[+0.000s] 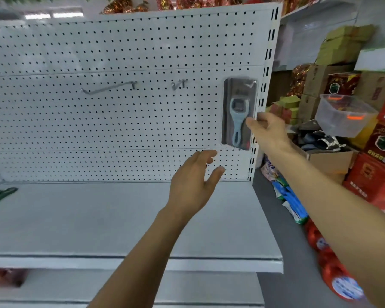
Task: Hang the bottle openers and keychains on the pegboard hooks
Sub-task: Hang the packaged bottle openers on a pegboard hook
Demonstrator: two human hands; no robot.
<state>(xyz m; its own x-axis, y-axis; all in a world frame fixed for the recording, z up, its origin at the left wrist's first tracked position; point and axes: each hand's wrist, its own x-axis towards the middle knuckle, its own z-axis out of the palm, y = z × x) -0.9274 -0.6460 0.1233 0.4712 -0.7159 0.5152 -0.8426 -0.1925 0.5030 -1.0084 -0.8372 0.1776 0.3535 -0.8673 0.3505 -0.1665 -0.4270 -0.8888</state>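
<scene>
From where I sit, one packaged bottle opener (239, 114) is up against the right edge of the pegboard (120, 52), its blister card hanging from a hook at its top (the hook itself is mostly hidden behind the clear plastic, so I judge it hung but cannot swear it is fully seated). Two other hooks stand bare further left: a long hook (108, 88) and a short hook (179, 83). No keychains show anywhere in view, and no other openers either, so I reckon the job is at an early stage, with most of the stock still to come from somewhere outside the frame. My right hand (266, 127) is stretched out at arm's length, fingers and thumb closed in a light pinch on the card's right edge, about level with the opener's neck. My left hand (192, 181) is raised below the package and just clear of it, palm turned toward the board, fingers loosely spread and holding nothing, so that grip is apart. Below both arms runs the white shelf (98, 218), and off to the right there are stacked boxes (378, 143) and a clear plastic tub (345, 114).
</scene>
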